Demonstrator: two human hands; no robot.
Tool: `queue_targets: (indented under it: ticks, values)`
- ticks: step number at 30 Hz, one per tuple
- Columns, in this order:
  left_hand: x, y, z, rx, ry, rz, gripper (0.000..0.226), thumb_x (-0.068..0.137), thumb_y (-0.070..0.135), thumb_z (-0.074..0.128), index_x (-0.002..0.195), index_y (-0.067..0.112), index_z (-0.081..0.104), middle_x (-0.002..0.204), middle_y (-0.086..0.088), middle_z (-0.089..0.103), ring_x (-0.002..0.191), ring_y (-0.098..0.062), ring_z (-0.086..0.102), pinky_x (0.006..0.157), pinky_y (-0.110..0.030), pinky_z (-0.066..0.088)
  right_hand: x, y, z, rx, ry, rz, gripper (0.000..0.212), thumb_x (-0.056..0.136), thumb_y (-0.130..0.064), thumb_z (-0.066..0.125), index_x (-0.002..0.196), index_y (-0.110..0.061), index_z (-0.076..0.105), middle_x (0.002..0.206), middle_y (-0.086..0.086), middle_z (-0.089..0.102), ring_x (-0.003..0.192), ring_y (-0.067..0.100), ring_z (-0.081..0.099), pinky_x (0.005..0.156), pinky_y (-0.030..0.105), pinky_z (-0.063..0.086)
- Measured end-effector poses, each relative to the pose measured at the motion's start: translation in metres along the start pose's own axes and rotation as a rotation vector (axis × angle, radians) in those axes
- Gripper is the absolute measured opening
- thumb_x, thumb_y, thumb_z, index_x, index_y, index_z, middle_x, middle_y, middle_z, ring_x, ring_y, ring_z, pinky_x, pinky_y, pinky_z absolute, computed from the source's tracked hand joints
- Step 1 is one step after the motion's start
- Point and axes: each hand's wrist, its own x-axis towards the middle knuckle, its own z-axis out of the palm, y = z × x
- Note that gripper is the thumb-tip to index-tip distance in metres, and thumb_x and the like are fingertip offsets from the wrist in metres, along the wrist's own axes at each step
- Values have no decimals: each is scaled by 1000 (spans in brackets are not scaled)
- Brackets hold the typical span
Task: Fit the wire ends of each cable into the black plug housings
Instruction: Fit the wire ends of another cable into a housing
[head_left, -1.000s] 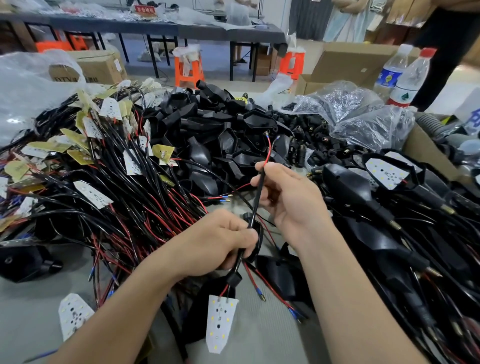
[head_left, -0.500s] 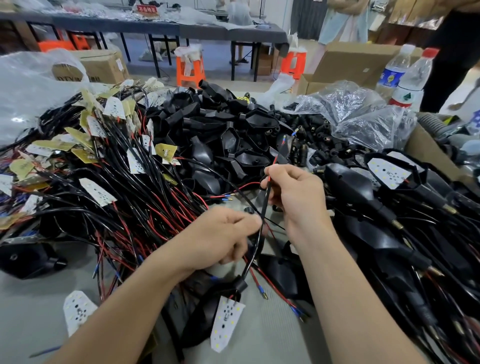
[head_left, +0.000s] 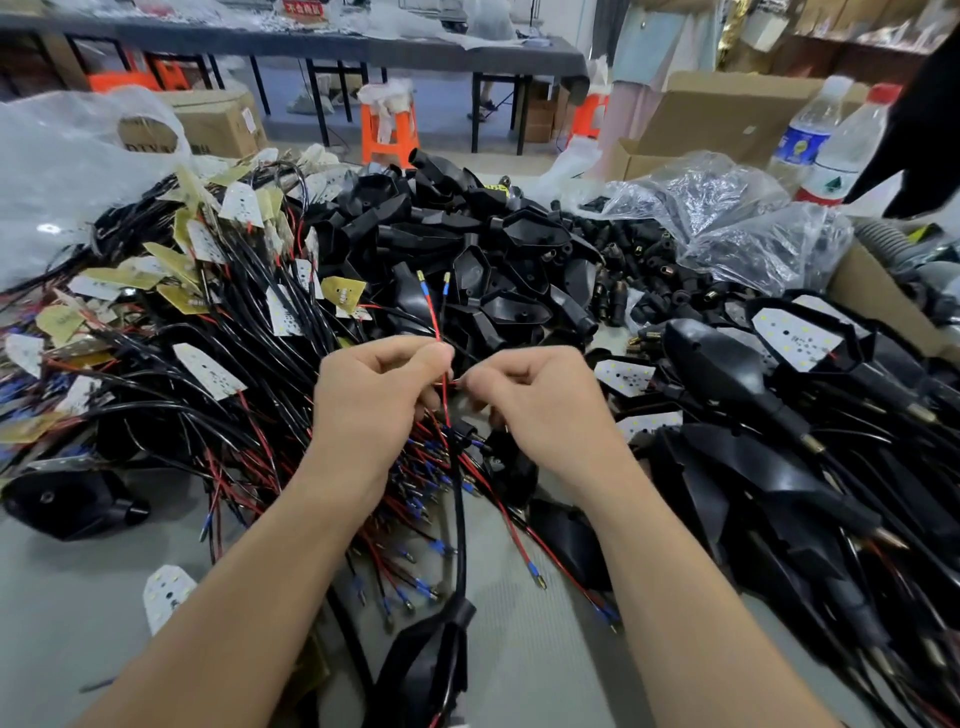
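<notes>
My left hand (head_left: 376, 395) and my right hand (head_left: 540, 405) meet at the middle of the table, both pinching the thin red and black wires of one black cable (head_left: 460, 525). The two wire ends (head_left: 434, 283), tipped blue and brass, stand up above my fingers. Below my hands a small black plug piece (head_left: 467, 434) sits on the cable. The cable runs down into a black housing (head_left: 426, 670) at the near edge. A heap of loose black housings (head_left: 493, 260) lies behind my hands.
A tangle of cables with white and yellow LED boards (head_left: 208, 322) fills the left. Assembled black lamps (head_left: 753, 395) pile up on the right. Small black connectors (head_left: 639, 260), plastic bags (head_left: 727, 218), two water bottles (head_left: 831, 150) and cardboard boxes stand at the back.
Both hands rose up the cable and came together at the wire ends. The housing with its LED board slid down the cable toward the near edge. The view tilted down.
</notes>
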Motion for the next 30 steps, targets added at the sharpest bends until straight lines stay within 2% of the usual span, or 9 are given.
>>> queue_targets:
  ticks: [3, 7, 10, 13, 17, 21, 24, 27, 30]
  values:
    - [4, -2, -10, 241, 122, 79, 11, 78, 35, 78, 79, 46, 80, 63, 10, 74, 54, -4, 68, 60, -25, 52, 1, 2, -10, -178, 119, 9, 16, 86, -22, 69, 75, -30, 78, 60, -14, 67, 53, 0, 57, 52, 9, 37]
    - [3, -2, -13, 346, 182, 130, 17, 79, 27, 83, 77, 44, 77, 68, 23, 73, 60, 2, 71, 61, -17, 53, -4, 1, -11, -490, -58, 84, 9, 86, -29, 72, 85, -37, 75, 75, -14, 66, 77, 16, 66, 74, 27, 53]
    - [0, -2, -10, 413, 173, 177, 26, 83, 23, 84, 79, 46, 72, 65, 36, 67, 63, 10, 68, 62, -5, 49, -9, -4, -7, -682, -123, 38, 32, 85, -15, 66, 106, -37, 76, 96, -3, 68, 98, 27, 62, 91, 37, 52]
    - [-3, -1, -8, 462, 166, 210, 18, 84, 21, 82, 85, 39, 78, 61, 42, 61, 68, 16, 65, 70, 1, 44, -9, -8, 0, -691, -63, -66, 38, 85, -7, 61, 105, -35, 78, 87, -9, 60, 99, 27, 52, 90, 35, 42]
    - [-3, -2, -8, 479, 168, 232, 12, 84, 21, 82, 90, 31, 81, 61, 44, 60, 72, 19, 64, 69, 3, 41, -11, -4, 19, -809, -49, -146, 17, 97, -30, 54, 101, -30, 71, 100, 1, 69, 110, 30, 54, 87, 39, 33]
    - [-2, -4, -9, 491, 150, 225, 17, 83, 22, 83, 82, 39, 79, 63, 45, 60, 72, 19, 64, 67, 3, 41, -10, 3, 24, -927, -53, -146, 21, 94, -39, 58, 107, -25, 66, 112, 4, 65, 117, 31, 50, 95, 41, 32]
    - [-3, -3, -9, 498, 137, 230, 28, 82, 25, 84, 73, 48, 71, 64, 44, 61, 71, 17, 65, 66, 2, 41, -7, 5, 20, -764, 88, -154, 18, 92, -34, 59, 102, -24, 70, 107, 0, 68, 110, 27, 57, 97, 39, 36]
    - [-2, -5, -8, 497, 144, 245, 26, 83, 26, 82, 73, 47, 71, 67, 34, 68, 71, 14, 66, 63, 0, 41, -2, 2, 8, -257, 307, -13, 6, 91, -28, 61, 91, -26, 66, 84, -9, 71, 83, 12, 60, 75, 29, 40]
    - [-2, -7, -7, 512, 164, 264, 20, 84, 21, 79, 79, 39, 76, 67, 27, 69, 73, 13, 66, 65, 1, 42, 1, -1, -2, 110, 362, 81, 4, 85, -25, 69, 85, -29, 67, 70, -8, 70, 61, 10, 58, 63, 24, 43]
